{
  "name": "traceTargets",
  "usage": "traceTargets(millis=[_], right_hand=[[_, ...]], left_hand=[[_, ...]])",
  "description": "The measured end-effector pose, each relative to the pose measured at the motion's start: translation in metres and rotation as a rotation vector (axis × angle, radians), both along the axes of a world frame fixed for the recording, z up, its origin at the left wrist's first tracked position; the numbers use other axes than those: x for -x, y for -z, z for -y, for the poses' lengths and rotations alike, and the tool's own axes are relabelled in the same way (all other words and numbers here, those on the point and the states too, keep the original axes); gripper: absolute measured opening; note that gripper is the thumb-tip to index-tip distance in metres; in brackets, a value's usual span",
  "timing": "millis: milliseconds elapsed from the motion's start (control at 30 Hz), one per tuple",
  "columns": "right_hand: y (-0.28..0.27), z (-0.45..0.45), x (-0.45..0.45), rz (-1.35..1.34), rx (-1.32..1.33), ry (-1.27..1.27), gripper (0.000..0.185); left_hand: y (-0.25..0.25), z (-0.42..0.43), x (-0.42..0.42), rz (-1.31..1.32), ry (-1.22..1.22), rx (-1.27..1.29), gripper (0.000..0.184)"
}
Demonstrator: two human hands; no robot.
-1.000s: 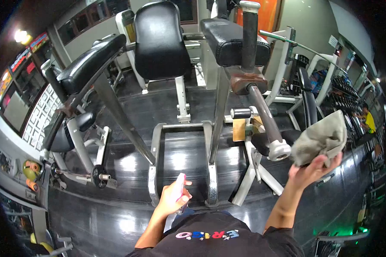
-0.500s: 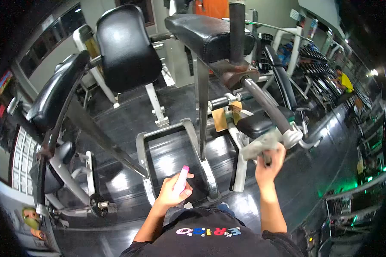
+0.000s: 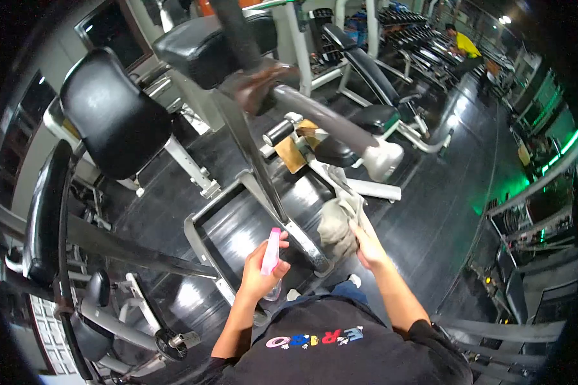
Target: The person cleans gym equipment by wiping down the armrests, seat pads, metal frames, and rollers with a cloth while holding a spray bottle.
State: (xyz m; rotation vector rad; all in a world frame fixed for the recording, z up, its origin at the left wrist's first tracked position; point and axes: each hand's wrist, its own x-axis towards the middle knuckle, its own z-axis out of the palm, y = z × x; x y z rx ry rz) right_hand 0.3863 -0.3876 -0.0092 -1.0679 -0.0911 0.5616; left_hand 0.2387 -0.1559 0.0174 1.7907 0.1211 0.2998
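Note:
My left hand [image 3: 258, 273] is wrapped round the neck of a spray bottle with a white and pink head [image 3: 273, 250]. Its pink tip points away from me, and part of a clear body shows below my palm. My right hand [image 3: 370, 247] grips a crumpled grey cloth [image 3: 338, 224] that hangs in front of the fingers. Just beyond the cloth stands a gym machine with a metal bar ending in a pale cap [image 3: 384, 160]. A black pad [image 3: 202, 48] tops the machine's upright, and a grey floor frame [image 3: 202, 221] lies ahead of my left hand.
A black padded backrest [image 3: 112, 109] rises at the left, with another long pad [image 3: 48, 212] nearer. A weight bench [image 3: 366, 70] and dumbbell racks [image 3: 404, 32] stand farther back. A person in a yellow top [image 3: 465, 45] is at the far right.
My view has swung right and the machine shifts left in it. The cloth has come away from the bar's end, down and nearer my left hand. The bottle stays in my left hand.

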Motion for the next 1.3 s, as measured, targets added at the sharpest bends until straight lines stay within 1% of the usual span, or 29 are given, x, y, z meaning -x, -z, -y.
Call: traceTargets(millis=[33,133,200,267,300,333,367,400,467,500,533,600,633,667,733,767,800,867,900,933,1000,1033,1067,1100,1133,1200,1233,1267,1300], right_hand=[[-0.004,0.0,-0.007,-0.001,-0.007,0.014,0.055],[-0.015,0.007,-0.025,0.032,-0.089,-0.024,0.052],[-0.028,0.018,-0.029,-0.139,-0.143,-0.066,0.049],[-0.036,0.029,-0.033,-0.168,-0.226,-0.103,0.047],[-0.037,0.035,-0.036,-0.211,-0.242,-0.145,0.047],[-0.039,0.042,-0.04,-0.251,-0.257,-0.188,0.047],[-0.043,0.049,-0.04,-0.303,-0.227,-0.203,0.048],[-0.04,0.058,-0.044,-0.346,-0.218,-0.257,0.047],[-0.025,0.075,-0.055,-0.487,-0.213,-0.329,0.044],[-0.014,0.084,-0.062,-0.492,-0.272,-0.366,0.043],[-0.009,0.093,-0.068,-0.425,-0.25,-0.381,0.043],[-0.006,0.109,-0.077,-0.387,-0.246,-0.408,0.043],[0.005,0.118,-0.082,-0.393,-0.241,-0.419,0.044],[0.014,0.126,-0.086,-0.402,-0.262,-0.445,0.044],[0.022,0.144,-0.091,-0.349,-0.167,-0.451,0.046],[0.028,0.153,-0.091,-0.318,-0.185,-0.434,0.052],[0.032,0.162,-0.091,-0.212,-0.217,-0.4,0.058],[0.042,0.187,-0.097,0.154,-0.047,-0.397,0.065],[0.038,0.199,-0.102,0.123,0.118,-0.474,0.069],[0.031,0.209,-0.106,0.191,0.248,-0.504,0.053],[0.005,0.229,-0.118,0.407,0.403,-0.464,0.034],[0.022,0.241,-0.125,0.381,0.413,-0.472,0.03],[0.038,0.251,-0.133,0.359,0.425,-0.473,0.029],[0.03,0.256,-0.135,0.354,0.455,-0.464,0.035],[0.023,0.257,-0.13,0.354,0.453,-0.451,0.035],[0.009,0.251,-0.12,0.315,0.381,-0.396,0.036],[0.028,0.248,-0.12,0.341,0.418,-0.436,0.029],[0.045,0.249,-0.11,0.344,0.421,-0.428,0.029],[0.044,0.243,-0.099,0.315,0.302,-0.367,0.028]], left_hand=[[-0.007,0.008,-0.006,-0.028,0.01,0.074,0.07],[-0.022,0.035,-0.02,-0.023,0.005,0.098,0.071],[-0.025,0.048,-0.032,-0.013,0.018,0.059,0.071],[-0.031,0.061,-0.044,-0.007,0.026,0.019,0.071],[-0.036,0.068,-0.052,0.017,0.06,0.062,0.054],[-0.039,0.076,-0.06,0.044,0.094,0.104,0.044],[-0.034,0.082,-0.067,0.023,0.168,0.268,0.055],[-0.031,0.09,-0.073,0.028,0.166,0.263,0.055],[-0.027,0.105,-0.083,-0.01,0.246,0.453,0.062],[-0.022,0.113,-0.084,-0.035,0.215,0.484,0.069],[-0.009,0.119,-0.084,-0.039,0.22,0.478,0.069],[0.018,0.125,-0.093,-0.098,0.348,0.747,0.071],[0.01,0.138,-0.101,-0.157,0.282,0.646,0.078],[0.018,0.149,-0.11,-0.149,0.266,0.621,0.077],[0.016,0.176,-0.124,-0.172,0.223,0.566,0.079],[0.023,0.182,-0.132,-0.202,0.23,0.565,0.083],[0.024,0.189,-0.141,-0.204,0.244,0.565,0.083],[0.025,0.205,-0.146,-0.224,0.315,0.391,0.084],[0.012,0.215,-0.15,-0.311,0.317,0.338,0.071],[-0.001,0.22,-0.156,-0.32,0.312,0.343,0.071],[-0.022,0.228,-0.16,-0.107,0.441,-0.287,0.04],[-0.029,0.232,-0.158,-0.181,0.441,-0.238,0.04],[-0.024,0.234,-0.157,-0.177,0.447,-0.243,0.04],[-0.018,0.237,-0.152,-0.189,0.433,-0.114,0.044],[-0.014,0.239,-0.149,-0.198,0.421,0.011,0.048],[-0.013,0.24,-0.148,-0.168,0.438,-0.04,0.049],[-0.015,0.239,-0.147,-0.14,0.444,-0.08,0.05],[-0.019,0.238,-0.147,-0.135,0.452,-0.082,0.05],[-0.025,0.238,-0.148,-0.091,0.457,-0.169,0.05]])
